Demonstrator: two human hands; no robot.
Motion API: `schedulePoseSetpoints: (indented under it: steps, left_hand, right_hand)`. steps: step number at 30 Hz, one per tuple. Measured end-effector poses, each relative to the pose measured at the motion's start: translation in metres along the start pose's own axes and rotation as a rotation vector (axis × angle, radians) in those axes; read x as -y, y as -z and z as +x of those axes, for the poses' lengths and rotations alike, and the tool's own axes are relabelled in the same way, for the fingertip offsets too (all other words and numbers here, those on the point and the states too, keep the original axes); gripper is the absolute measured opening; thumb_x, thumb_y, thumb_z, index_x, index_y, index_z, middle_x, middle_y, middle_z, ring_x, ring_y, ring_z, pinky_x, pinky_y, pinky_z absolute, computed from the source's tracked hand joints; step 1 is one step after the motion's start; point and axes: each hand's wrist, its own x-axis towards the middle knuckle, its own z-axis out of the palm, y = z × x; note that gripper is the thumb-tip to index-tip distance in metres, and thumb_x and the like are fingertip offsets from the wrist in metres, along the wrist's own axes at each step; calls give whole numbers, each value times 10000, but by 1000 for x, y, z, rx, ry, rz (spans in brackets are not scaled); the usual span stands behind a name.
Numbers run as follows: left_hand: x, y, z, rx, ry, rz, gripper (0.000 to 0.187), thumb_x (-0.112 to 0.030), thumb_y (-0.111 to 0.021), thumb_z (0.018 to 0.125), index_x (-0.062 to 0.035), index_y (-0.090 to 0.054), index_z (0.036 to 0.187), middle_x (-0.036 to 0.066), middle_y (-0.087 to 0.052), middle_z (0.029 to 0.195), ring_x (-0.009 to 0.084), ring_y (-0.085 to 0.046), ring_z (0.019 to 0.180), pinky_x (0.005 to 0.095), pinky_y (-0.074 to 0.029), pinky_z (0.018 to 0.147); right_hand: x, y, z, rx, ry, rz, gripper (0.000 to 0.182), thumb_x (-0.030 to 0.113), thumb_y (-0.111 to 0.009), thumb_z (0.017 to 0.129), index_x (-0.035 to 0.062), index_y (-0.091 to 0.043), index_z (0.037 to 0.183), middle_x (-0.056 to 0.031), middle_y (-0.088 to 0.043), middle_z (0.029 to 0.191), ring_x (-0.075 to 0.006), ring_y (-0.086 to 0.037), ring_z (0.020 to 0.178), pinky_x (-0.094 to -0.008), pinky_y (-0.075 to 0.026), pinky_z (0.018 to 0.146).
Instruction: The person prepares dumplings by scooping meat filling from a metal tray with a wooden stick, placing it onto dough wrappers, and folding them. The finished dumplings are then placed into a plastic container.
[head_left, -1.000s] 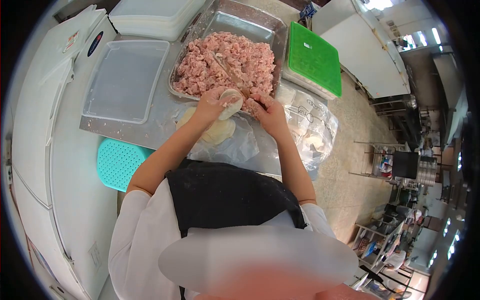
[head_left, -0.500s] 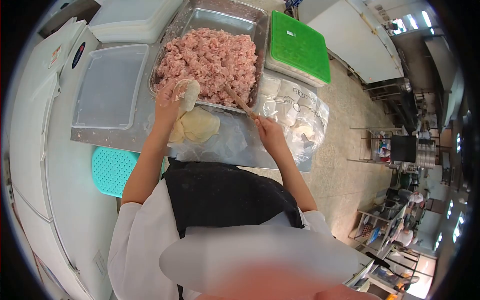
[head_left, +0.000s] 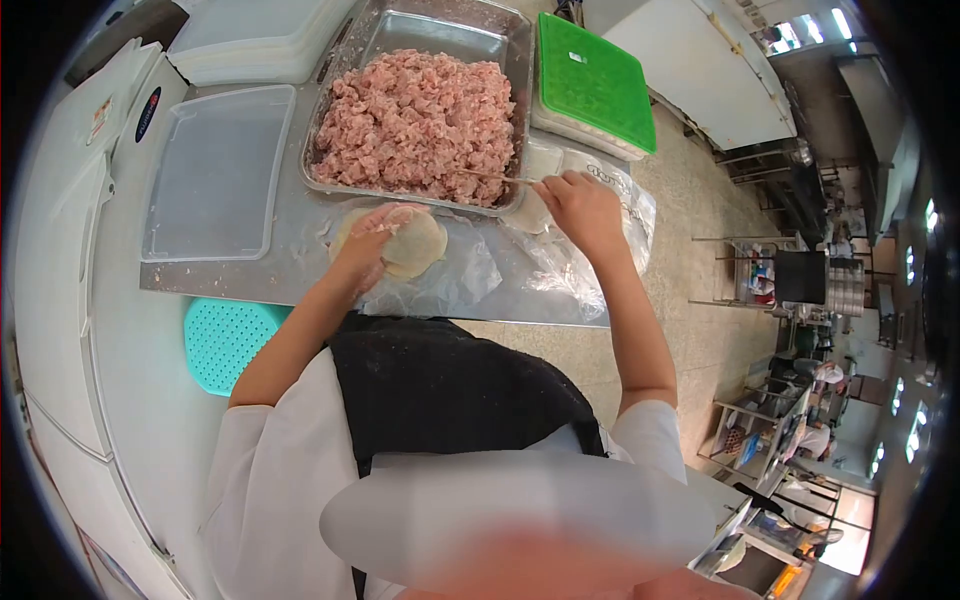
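Observation:
Pale round dough wrappers (head_left: 416, 246) lie on plastic sheeting just in front of a metal tray (head_left: 420, 199) of pink minced meat (head_left: 415, 125). My left hand (head_left: 368, 243) is closed on the left edge of a wrapper at this pile; its fingertips are partly hidden. In my right hand (head_left: 582, 208), at the tray's near right corner, is a thin wooden spatula (head_left: 512, 179). The spatula's far end reaches into the near right part of the meat, so its tip is hidden.
A green-lidded container (head_left: 597, 85) stands right of the tray, above plastic-wrapped packs (head_left: 630, 195). A clear lid (head_left: 215, 175) lies left, with stacked white containers (head_left: 255, 45) behind. A turquoise stool (head_left: 232, 343) stands below the table's left edge.
My left hand has come down from the tray's near edge, with its wrapper, to the pile. My right hand has moved up and right, turning the spatula nearly level across the tray's corner.

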Motion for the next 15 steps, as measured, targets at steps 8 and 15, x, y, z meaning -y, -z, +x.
schedulePoseSetpoints:
  steps: [8,15]
  left_hand:
    - [33,18,-3,-36,135,-205,342,-133,-484,968,4,-487,1282,148,-570,1236,263,-605,1088,417,-517,929]
    - [26,35,-3,-136,41,-463,318,-91,-478,965,27,-500,1260,153,-578,1218,275,-611,1067,422,-531,910]
  right_hand:
    - [37,-41,-6,168,-9,51,339,341,-515,925,91,-635,731,-103,-651,716,-290,-653,668,-421,-514,566]
    - [83,-39,21,244,-45,126,373,366,-484,943,81,-635,756,-138,-638,685,-335,-635,651,-459,-500,586]
